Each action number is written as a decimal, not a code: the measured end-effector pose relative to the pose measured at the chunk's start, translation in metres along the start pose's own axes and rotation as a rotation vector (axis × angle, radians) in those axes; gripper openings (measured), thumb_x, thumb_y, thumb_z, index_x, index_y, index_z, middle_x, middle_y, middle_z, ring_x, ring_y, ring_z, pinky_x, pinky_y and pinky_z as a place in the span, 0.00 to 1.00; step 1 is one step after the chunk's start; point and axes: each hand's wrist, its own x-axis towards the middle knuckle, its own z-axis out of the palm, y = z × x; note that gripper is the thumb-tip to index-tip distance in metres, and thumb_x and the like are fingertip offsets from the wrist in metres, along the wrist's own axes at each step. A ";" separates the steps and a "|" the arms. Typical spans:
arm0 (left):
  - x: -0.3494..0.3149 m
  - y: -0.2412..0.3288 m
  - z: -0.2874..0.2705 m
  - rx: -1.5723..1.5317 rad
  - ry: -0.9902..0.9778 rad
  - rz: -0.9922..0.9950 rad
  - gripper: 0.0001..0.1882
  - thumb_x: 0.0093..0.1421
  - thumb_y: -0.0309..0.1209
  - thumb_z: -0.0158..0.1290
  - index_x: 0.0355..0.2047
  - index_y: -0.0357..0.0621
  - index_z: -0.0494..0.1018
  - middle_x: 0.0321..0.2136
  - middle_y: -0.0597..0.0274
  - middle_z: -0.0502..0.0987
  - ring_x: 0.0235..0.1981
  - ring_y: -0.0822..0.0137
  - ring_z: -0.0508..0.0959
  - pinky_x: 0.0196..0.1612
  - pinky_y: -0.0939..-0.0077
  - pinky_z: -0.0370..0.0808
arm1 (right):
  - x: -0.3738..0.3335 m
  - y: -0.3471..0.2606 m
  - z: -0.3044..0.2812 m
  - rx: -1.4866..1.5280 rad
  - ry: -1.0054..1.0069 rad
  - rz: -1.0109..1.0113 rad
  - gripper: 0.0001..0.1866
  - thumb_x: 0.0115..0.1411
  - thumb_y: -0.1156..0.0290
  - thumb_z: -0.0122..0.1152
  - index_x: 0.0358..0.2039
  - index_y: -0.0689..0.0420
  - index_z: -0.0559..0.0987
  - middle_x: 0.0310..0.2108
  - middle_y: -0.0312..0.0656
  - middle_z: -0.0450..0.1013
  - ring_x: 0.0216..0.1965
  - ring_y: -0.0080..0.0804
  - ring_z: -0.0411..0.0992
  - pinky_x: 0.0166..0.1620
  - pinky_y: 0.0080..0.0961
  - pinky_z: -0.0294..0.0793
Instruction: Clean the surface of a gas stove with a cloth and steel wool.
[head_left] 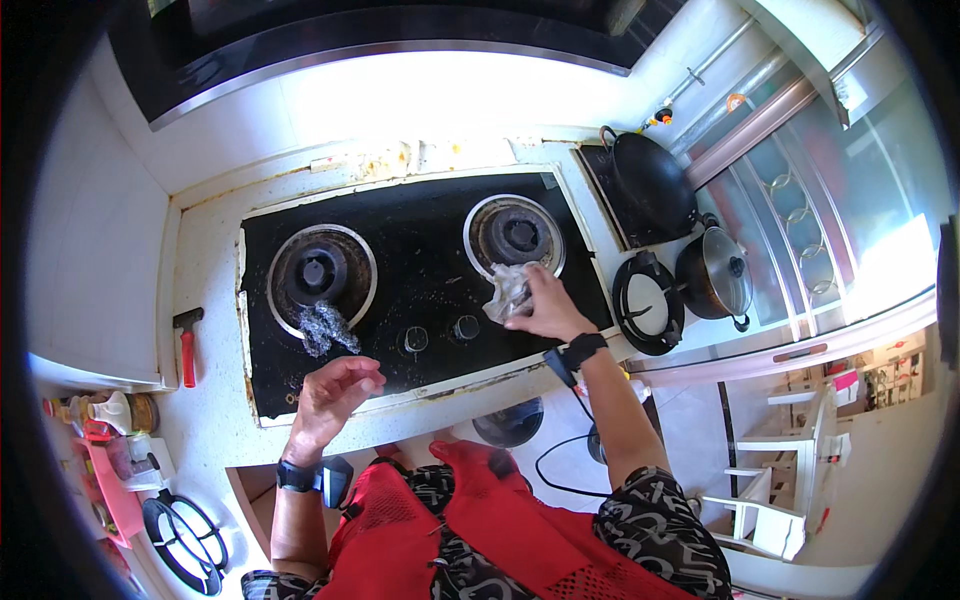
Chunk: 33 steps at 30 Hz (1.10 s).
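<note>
— Red mesh vest [540, 520] lies nearest the lens, so look past it: your right hand [553, 305] has its fingers closed around a crumpled whitish wipe [509, 293], at the front edge of the right burner [514, 238]. Cloth or paper? You can't tell from here.

— Either way, you'd do well to flatten it into a pad. Bunched like that, it would probably skim over the seam between the silver ring and the black cooktop [410, 240].

— And your left hand [335, 395]? Its fingers curl loosely near the front edge, with nothing visible in them; whether the tips meet, you can't tell.

— You could use that hand to steady the burner if it shifts. Follow the ring's curve with your right, then draw the pale specks toward you, working around the control knob [466, 326] rather than twisting it.

— Stubborn grime?

— Your steel wool [326, 328] rests against the left burner [321, 275]. Keep it for the metal; it might scratch the smooth top. Refold your wipe whenever a face looks dirty, or you'll likely spread grease.
</note>
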 end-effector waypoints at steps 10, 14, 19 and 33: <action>0.016 0.000 -0.002 -0.027 0.017 0.023 0.12 0.61 0.24 0.55 0.45 0.37 0.74 0.35 0.58 0.80 0.37 0.70 0.79 0.44 0.75 0.76 | 0.019 0.028 -0.034 0.129 0.278 -0.127 0.15 0.43 0.75 0.71 0.32 0.58 0.76 0.29 0.44 0.73 0.32 0.40 0.75 0.37 0.30 0.75; 0.019 -0.011 -0.010 -0.058 0.089 -0.016 0.12 0.60 0.25 0.56 0.45 0.37 0.74 0.35 0.57 0.80 0.37 0.70 0.79 0.44 0.75 0.76 | 0.048 0.057 -0.083 0.299 0.332 0.118 0.16 0.46 0.73 0.72 0.34 0.59 0.76 0.31 0.40 0.76 0.33 0.25 0.74 0.39 0.24 0.74; 0.028 -0.014 -0.005 -0.065 0.136 -0.062 0.13 0.60 0.26 0.57 0.45 0.36 0.74 0.35 0.57 0.80 0.37 0.69 0.79 0.44 0.75 0.76 | 0.121 0.108 -0.086 0.246 0.339 0.289 0.22 0.45 0.65 0.73 0.39 0.60 0.77 0.34 0.48 0.77 0.35 0.38 0.77 0.41 0.30 0.74; 0.022 -0.024 -0.004 -0.131 0.283 -0.117 0.15 0.59 0.26 0.58 0.45 0.33 0.73 0.36 0.54 0.79 0.39 0.66 0.79 0.46 0.70 0.76 | 0.270 0.068 -0.019 -0.369 -0.112 -0.132 0.04 0.42 0.74 0.62 0.22 0.55 0.77 0.27 0.50 0.74 0.34 0.51 0.73 0.38 0.41 0.72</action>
